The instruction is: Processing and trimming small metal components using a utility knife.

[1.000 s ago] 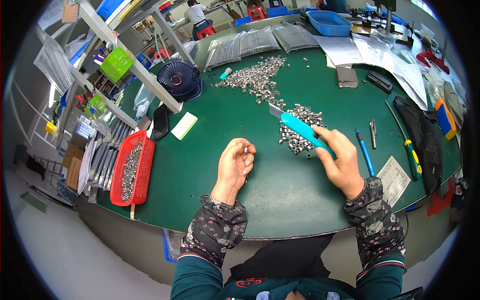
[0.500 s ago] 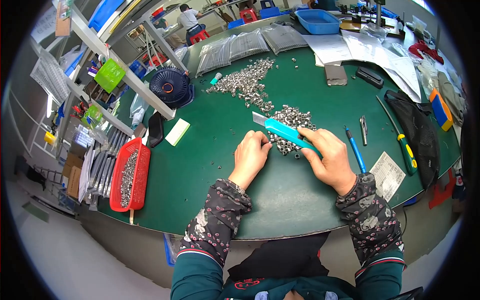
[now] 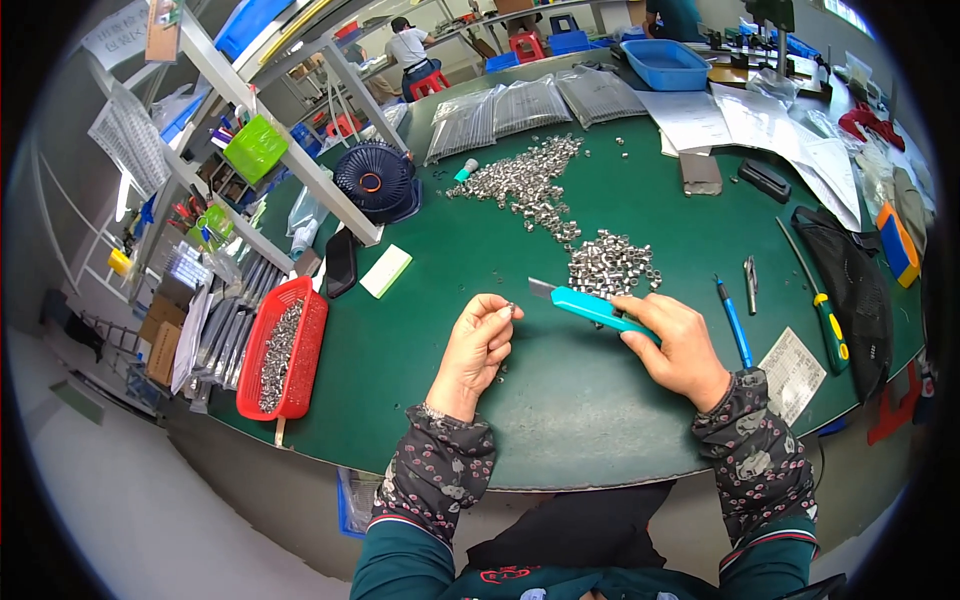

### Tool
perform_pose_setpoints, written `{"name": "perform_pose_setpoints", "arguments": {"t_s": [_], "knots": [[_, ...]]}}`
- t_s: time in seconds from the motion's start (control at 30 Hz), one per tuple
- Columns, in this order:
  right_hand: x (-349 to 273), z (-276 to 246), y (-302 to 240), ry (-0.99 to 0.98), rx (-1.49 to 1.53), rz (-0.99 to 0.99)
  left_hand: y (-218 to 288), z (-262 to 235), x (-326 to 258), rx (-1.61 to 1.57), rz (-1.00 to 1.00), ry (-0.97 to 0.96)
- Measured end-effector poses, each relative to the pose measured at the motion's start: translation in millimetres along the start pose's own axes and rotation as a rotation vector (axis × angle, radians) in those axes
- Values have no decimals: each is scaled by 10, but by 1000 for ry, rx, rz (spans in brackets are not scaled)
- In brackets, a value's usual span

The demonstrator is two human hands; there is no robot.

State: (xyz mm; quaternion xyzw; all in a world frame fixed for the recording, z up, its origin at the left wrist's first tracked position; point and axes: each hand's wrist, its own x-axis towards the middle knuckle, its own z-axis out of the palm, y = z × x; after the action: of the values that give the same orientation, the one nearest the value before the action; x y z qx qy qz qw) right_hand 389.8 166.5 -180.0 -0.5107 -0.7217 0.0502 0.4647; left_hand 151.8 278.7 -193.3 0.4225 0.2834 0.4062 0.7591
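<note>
My left hand [image 3: 472,348] is closed in a pinch over the near part of the table. A small metal ring [image 3: 511,309] shows at its fingertips. My right hand [image 3: 682,342] grips a teal utility knife [image 3: 592,306], thumb underneath and fingers on top. Its exposed blade [image 3: 541,287] points left towards the pinched ring, a short gap apart. Just beyond the knife lies a small heap of short metal rings [image 3: 612,260], partly covered by the knife. A larger spread of similar metal pieces [image 3: 530,180] reaches away behind it.
At the left stands a red basket [image 3: 313,345] holding small metal parts, near a black phone [image 3: 341,262] and a pale notepad [image 3: 386,271]. A fan [image 3: 372,182] sits by the shelf post. To the right lie a blue pen [image 3: 733,322], a screwdriver [image 3: 830,330] and a black mesh bag [image 3: 850,300].
My left hand has come away from the heap and turned upward, a ring now visible in its pinch. The knife has shifted slightly, still in my right hand. The whole view has shifted.
</note>
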Motion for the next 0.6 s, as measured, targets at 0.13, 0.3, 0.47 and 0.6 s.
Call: {"name": "perform_pose_setpoints", "arguments": {"t_s": [0.13, 0.3, 0.47, 0.6], "knots": [[3, -6, -16, -70, 9, 9, -4, -44, 24, -13, 48, -22], [-1, 31, 12, -125, 60, 7, -28, -65, 32, -32, 36, -45], [-7, 42, 6, -161, 59, 0, -57, -60, 27, -26, 19, -77], [-9, 43, -5, -173, 57, 0, -71, -47, 17, 1, 15, -76]]}}
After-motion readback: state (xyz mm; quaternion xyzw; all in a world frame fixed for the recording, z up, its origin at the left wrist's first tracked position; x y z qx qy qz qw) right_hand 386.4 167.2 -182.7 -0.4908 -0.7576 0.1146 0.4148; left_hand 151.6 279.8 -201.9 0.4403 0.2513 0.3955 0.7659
